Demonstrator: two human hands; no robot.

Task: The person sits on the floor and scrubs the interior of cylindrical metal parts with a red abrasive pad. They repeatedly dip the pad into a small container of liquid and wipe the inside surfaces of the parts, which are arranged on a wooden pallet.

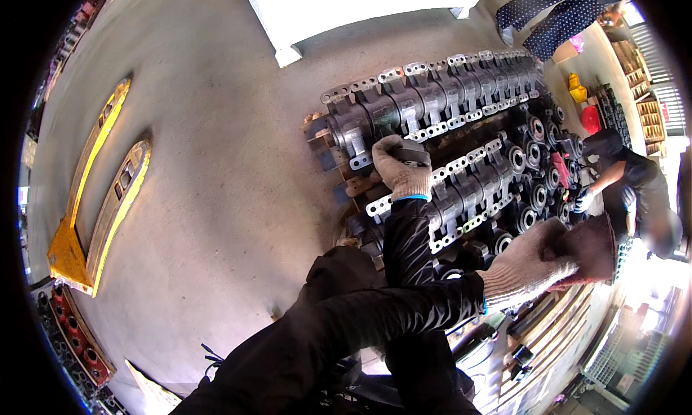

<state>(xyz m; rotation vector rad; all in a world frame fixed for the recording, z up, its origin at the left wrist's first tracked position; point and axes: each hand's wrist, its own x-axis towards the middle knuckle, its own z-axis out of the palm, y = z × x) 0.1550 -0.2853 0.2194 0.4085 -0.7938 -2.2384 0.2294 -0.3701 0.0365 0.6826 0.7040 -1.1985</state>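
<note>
My left forearm crosses over my right and reaches to the right. On it, my gloved left hand (530, 263) grips a stiff-looking maroon rag (592, 249) above the metal parts. My right hand (402, 171), also in a knitted glove, is curled around a small dark grey piece (411, 155) whose kind I cannot make out. This hand is at the front edge of a long row of dark metal castings (389, 108) with drilled flanges. A second, shorter row of castings (468, 188) lies nearer, just right of my right hand.
Several round parts with ring-shaped ends (533, 155) crowd the right side. Beyond them a co-worker (638, 177) in dark clothes bends over the parts. Another person's legs (555, 15) stand at the far right. A white table (360, 7) is at the back, a yellow pallet jack (68, 253) at left.
</note>
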